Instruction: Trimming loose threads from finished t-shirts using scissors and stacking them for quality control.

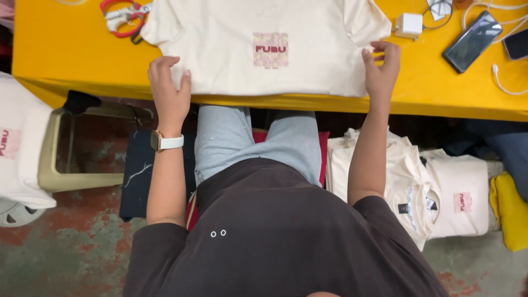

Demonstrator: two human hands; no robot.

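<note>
A cream T-shirt (264, 47) with a square pink-and-red print on its chest lies spread flat on the yellow desk (71, 49), its lower edge running along the near rim just above the person's lap. The left hand (169, 88) rests on the shirt's lower left corner, fingers curled loosely over the cloth and pressing it down; its grip is narrow, on the fabric edge. A white-strapped watch (165, 142) sits on that wrist. The right hand (381, 69) is at the shirt's right edge, fingertips pinching the cloth beside the sleeve, so this grip too is narrow and holds the shirt. Red-handled scissors (122, 16) lie at the desk's far left, just beside the shirt's shoulder. A white charger block (408, 25) and a dark phone (472, 41) lie to the right, near the right hand. Below the desk, on the person's right, folded cream shirts (434, 187) sit in a stack.
</note>
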